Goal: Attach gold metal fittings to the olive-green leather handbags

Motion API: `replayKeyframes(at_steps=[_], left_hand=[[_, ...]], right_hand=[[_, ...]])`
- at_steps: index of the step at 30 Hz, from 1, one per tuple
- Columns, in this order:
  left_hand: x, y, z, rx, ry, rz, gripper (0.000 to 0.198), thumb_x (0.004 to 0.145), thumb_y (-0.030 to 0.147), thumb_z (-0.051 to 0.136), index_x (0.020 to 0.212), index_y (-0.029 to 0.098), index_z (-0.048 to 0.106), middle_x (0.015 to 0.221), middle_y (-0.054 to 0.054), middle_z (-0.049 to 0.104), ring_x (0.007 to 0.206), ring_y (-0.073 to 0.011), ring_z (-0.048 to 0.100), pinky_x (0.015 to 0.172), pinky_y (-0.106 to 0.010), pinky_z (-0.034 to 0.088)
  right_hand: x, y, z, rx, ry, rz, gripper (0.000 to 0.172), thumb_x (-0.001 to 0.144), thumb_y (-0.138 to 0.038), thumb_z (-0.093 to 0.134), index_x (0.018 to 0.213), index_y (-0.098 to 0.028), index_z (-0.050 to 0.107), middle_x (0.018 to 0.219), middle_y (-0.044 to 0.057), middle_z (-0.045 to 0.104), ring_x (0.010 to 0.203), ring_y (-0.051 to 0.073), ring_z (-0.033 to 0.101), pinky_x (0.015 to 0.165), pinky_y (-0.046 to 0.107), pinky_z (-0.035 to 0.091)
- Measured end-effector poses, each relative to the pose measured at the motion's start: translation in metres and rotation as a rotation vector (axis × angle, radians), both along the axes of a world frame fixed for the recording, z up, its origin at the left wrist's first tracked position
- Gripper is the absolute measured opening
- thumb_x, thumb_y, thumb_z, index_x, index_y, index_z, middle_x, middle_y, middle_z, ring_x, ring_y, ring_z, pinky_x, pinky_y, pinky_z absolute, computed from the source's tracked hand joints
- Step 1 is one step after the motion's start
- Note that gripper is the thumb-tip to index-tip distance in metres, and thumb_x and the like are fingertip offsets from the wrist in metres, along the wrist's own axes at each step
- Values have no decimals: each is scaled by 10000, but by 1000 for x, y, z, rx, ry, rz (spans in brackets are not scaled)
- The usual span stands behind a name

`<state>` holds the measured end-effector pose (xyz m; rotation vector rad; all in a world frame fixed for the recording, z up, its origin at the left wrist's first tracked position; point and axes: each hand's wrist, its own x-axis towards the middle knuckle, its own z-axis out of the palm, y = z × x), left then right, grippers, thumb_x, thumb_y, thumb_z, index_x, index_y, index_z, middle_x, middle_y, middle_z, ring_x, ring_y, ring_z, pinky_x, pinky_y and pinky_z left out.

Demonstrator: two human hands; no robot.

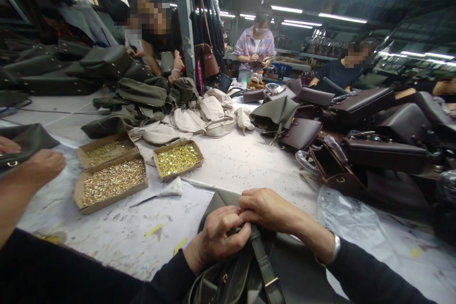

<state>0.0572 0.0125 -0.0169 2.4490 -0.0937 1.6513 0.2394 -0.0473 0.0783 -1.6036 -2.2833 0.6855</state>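
Note:
A dark olive handbag [297, 261] lies before me at the table's front, with a buckled strap [265, 263] and an unzipped compartment. My left hand [221, 235] is closed on it near the strap's upper end, fingers curled inward. Meeting it there is my right hand [269, 209], its fingers pinched together at the same spot. The small part between my fingertips is hidden. Beyond my left hand, an awl-like tool [156, 195] with a white-wrapped handle rests on the table.
Cardboard trays hold small gold metal pieces [114, 181] and yellowish ones [178, 159]. Pale pouches [185, 121] lie mid-table; dark brown handbags [388, 152] crowd the right, near a plastic bag [352, 223]. At left, a co-worker's hand [44, 166] is near another bag. Several people stand behind.

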Motion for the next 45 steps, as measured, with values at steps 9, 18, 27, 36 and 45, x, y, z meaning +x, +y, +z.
replayKeyframes(at_steps=[9,18,27,36,45], left_hand=[[-3,0,12,15,16,64,111,896,96,649,922,179,718,814,-19,555,883,-171,683,770,-278,613],[-3,-1,0,14,38,33,135,889,103,642,966,182,720,868,-40,583,831,-163,655,731,-285,605],[-4,1,4,14,39,60,129,889,109,647,955,191,721,808,-23,569,799,-157,660,745,-280,595],[-4,1,4,-12,27,72,129,869,90,664,948,186,700,839,-31,555,803,-155,636,730,-268,575],[-5,2,-4,-15,48,85,171,855,87,681,976,207,695,863,-21,557,780,-142,616,681,-260,569]], right_hand=[[12,-11,24,-136,243,-59,162,1003,-314,589,1039,-212,710,919,7,705,804,143,632,726,220,444],[3,-4,19,-46,-5,-20,162,980,-340,644,920,-198,693,828,-8,680,697,122,588,633,221,364],[8,-3,28,-105,40,47,131,1000,-284,617,972,-191,704,914,11,671,784,129,629,695,213,418],[11,-1,24,-120,170,79,119,1015,-273,600,1042,-210,697,971,11,680,855,130,643,756,207,445],[3,0,24,-66,15,56,140,1018,-299,582,975,-192,660,906,6,659,767,130,604,687,229,405]])
